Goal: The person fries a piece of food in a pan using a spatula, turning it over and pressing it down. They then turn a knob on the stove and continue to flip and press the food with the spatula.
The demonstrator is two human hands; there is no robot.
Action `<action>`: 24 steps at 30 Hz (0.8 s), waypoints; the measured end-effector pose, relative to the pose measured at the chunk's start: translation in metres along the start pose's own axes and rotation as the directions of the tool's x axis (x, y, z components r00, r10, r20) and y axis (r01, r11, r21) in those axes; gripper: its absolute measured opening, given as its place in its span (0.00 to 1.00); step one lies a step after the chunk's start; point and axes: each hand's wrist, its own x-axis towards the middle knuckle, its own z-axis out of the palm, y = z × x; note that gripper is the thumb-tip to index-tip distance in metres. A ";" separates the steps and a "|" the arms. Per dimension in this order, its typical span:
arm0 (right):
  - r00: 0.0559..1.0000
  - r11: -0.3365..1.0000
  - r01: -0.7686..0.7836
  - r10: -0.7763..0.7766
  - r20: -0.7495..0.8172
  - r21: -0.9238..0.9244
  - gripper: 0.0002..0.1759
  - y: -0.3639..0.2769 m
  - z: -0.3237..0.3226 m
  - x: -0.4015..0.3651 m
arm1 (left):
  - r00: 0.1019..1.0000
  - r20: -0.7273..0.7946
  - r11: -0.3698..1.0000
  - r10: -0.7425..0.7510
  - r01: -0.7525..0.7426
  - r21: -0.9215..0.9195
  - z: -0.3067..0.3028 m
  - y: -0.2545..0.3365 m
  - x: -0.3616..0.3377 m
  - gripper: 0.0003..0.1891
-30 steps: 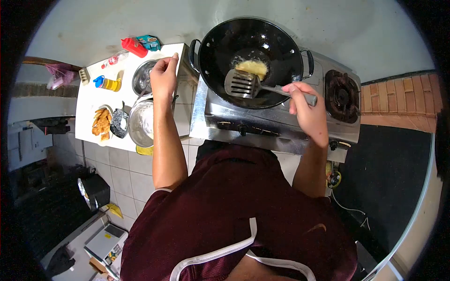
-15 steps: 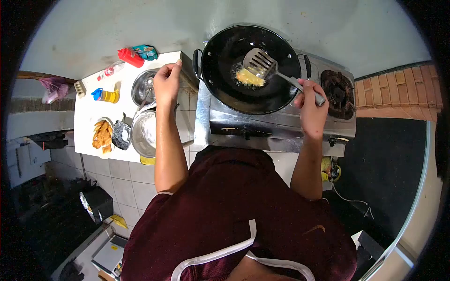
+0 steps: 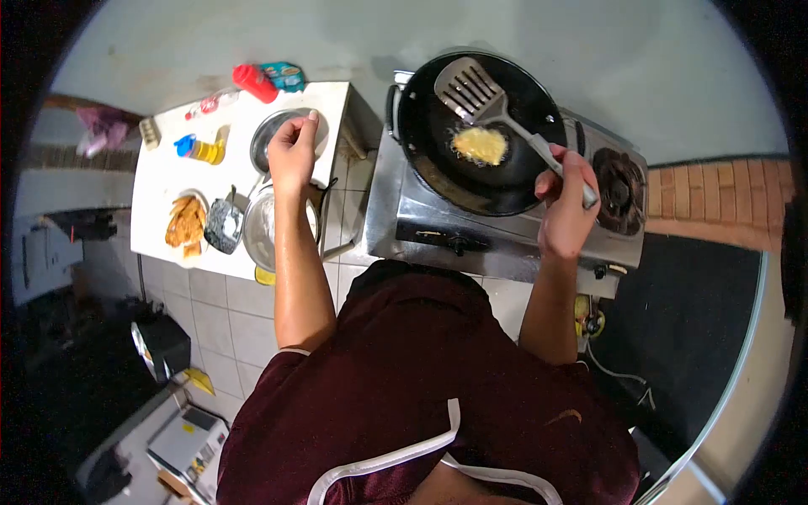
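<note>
The location is a small domestic kitchen. A two-burner gas stove [image 3: 471, 227] of sheet steel carries a black wok [image 3: 421, 160] on one burner, with the second burner [image 3: 620, 192] beside it. The adjoining white bench [image 3: 160, 185], tiled [image 3: 227, 311] on its front, carries steel bowls [image 3: 268, 143], a red sauce bottle [image 3: 254, 82], an oil bottle [image 3: 200, 150] and a plate of fried pieces [image 3: 186, 225].

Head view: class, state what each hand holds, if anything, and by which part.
Right hand grips the spatula by its handle's end. Left hand, fingers curled above a metal bowl: hold cannot be told.
</note>
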 end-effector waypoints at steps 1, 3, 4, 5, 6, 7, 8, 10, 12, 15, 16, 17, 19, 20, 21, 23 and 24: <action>0.999 0.999 0.040 -0.040 0.005 0.033 0.16 0.000 0.006 0.000 | 0.999 -0.045 1.000 -0.005 0.005 -0.012 -0.007 0.000 -0.005 0.13; 0.997 0.993 0.064 -0.068 0.035 0.100 0.18 -0.001 0.015 -0.001 | 0.993 -0.121 0.999 0.019 -0.024 -0.042 -0.023 -0.013 -0.013 0.14; 0.996 0.993 0.047 -0.055 0.074 0.104 0.18 -0.003 0.021 -0.002 | 0.987 -0.158 0.999 0.013 -0.019 -0.037 -0.032 -0.016 -0.019 0.13; 0.991 0.993 0.056 -0.068 0.115 0.106 0.18 -0.005 0.029 -0.004 | 0.978 -0.207 1.000 -0.029 0.027 -0.012 -0.042 -0.023 -0.024 0.14; 0.986 0.992 0.062 -0.078 0.149 0.107 0.18 -0.008 0.037 -0.006 | 0.975 -0.221 1.000 -0.026 0.025 -0.007 -0.052 -0.027 -0.031 0.14; 0.981 0.990 0.083 -0.101 0.163 0.117 0.17 -0.008 0.051 -0.011 | 0.966 -0.248 0.997 -0.072 0.075 0.003 -0.061 -0.031 -0.037 0.14; 0.981 0.990 0.071 -0.091 0.174 0.120 0.17 -0.004 0.062 -0.018 | 0.956 -0.268 0.992 -0.115 0.122 0.010 -0.070 -0.032 -0.044 0.14; 0.951 0.991 0.134 -0.132 0.279 0.009 0.15 -0.001 0.088 -0.033 | 0.947 -0.283 0.983 -0.154 0.176 0.053 -0.091 -0.035 -0.051 0.13; 0.918 0.990 0.144 -0.134 0.374 0.000 0.12 0.019 0.117 -0.050 | 0.930 -0.339 0.990 -0.143 0.131 -0.060 -0.115 -0.052 -0.052 0.13; 0.905 0.984 0.128 -0.064 0.421 -0.124 0.12 0.052 0.170 -0.077 | 0.927 -0.354 0.992 -0.121 0.100 -0.077 -0.150 -0.062 -0.050 0.12; 0.886 0.976 0.155 -0.069 0.459 -0.152 0.13 0.076 0.185 -0.080 | 0.931 -0.349 0.994 -0.104 0.084 -0.074 -0.164 -0.067 -0.049 0.12; 0.860 0.952 0.236 -0.111 0.498 -0.194 0.13 0.098 0.200 -0.081 | 0.939 -0.325 0.992 -0.116 0.092 -0.091 -0.177 -0.070 -0.049 0.12; 0.834 0.883 0.352 -0.145 0.533 -0.310 0.14 0.141 0.226 -0.082 | 0.926 -0.343 0.985 -0.161 0.128 -0.117 -0.202 -0.075 -0.049 0.12; 0.794 0.816 0.467 -0.219 0.567 -0.340 0.14 0.161 0.239 -0.082 | 0.927 -0.345 0.987 -0.149 0.117 -0.111 -0.214 -0.077 -0.048 0.12; 0.736 0.779 0.558 -0.306 0.604 -0.287 0.14 0.170 0.252 -0.084 | 0.925 -0.348 0.986 -0.154 0.122 -0.115 -0.228 -0.082 -0.047 0.12; 0.642 0.710 0.658 -0.359 0.677 -0.248 0.16 0.192 0.272 -0.088 | 0.917 -0.363 0.985 -0.167 0.137 -0.109 -0.253 -0.093 -0.046 0.12; 0.597 0.675 0.697 -0.360 0.716 -0.242 0.17 0.207 0.279 -0.087 | 0.914 -0.365 0.983 -0.178 0.146 -0.114 -0.264 -0.100 -0.046 0.12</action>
